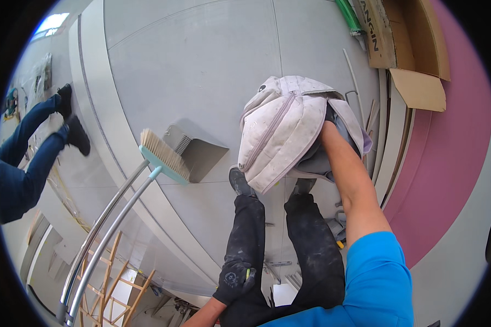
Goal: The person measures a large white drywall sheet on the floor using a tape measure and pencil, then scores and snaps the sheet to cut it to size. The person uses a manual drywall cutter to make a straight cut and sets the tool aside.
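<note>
The right hand (329,121) is sunk in the open top of a dusty backpack (282,131), held up over the floor (202,60); its fingers are hidden. The gloved left hand (235,279) rests loosely curled on the thigh, empty. Steadying the bag's underside would stop it swinging.

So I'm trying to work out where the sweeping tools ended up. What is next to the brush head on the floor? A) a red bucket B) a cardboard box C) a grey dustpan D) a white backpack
C: the grey dustpan lies on the floor right beside the brush head, while the right hand holds the white backpack up, well apart from the brush.
</note>
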The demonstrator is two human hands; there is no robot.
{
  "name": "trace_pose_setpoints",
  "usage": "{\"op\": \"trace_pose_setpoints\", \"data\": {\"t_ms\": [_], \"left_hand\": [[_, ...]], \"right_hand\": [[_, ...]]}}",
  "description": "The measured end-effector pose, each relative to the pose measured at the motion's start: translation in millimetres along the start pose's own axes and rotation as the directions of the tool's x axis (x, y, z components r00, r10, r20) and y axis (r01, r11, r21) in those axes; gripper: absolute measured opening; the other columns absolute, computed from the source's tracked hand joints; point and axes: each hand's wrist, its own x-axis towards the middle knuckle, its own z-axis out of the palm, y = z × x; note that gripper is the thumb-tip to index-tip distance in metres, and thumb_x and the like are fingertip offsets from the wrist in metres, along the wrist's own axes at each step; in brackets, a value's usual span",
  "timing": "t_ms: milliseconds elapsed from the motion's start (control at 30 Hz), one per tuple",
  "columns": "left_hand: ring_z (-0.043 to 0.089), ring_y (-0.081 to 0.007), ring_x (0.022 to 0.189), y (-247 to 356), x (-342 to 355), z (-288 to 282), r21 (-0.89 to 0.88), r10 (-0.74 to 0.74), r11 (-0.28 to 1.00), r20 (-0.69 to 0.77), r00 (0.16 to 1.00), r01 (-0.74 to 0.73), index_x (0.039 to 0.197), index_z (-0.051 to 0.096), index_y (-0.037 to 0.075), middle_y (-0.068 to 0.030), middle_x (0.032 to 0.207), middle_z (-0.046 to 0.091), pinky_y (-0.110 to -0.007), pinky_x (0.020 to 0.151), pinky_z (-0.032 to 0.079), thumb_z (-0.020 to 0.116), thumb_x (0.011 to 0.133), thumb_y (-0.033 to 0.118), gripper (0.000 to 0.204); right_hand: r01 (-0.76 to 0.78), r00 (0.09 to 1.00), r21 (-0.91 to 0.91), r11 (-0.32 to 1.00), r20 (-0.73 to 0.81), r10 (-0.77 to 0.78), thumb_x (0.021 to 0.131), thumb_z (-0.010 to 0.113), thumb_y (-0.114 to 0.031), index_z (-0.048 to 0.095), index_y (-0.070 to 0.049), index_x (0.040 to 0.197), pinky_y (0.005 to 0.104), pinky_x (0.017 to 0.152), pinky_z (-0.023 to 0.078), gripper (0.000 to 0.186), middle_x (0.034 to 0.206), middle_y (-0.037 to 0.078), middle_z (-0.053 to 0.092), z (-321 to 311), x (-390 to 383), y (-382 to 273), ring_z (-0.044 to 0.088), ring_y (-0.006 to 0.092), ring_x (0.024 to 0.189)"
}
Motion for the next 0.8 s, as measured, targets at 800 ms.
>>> {"op": "trace_pose_setpoints", "data": {"t_ms": [800], "left_hand": [[0.059,-0.0324,0.07,14,4,48,0.185,-0.036,0.982,-0.022,0.999,0.039,0.076,0.065,0.006,-0.0152,0.072,0.062,-0.044,0.068,0.046,0.051,0.087,0.036,0.035]], "right_hand": [[-0.152,0.983,0.586,0.796,0.174,0.059,0.088,0.057,-0.039,0.052,-0.001,0.118,0.0476,0.08,0.047,0.049,0.098,0.026,0.062,-63,-382,5,0.058,0.0441,0.093]]}}
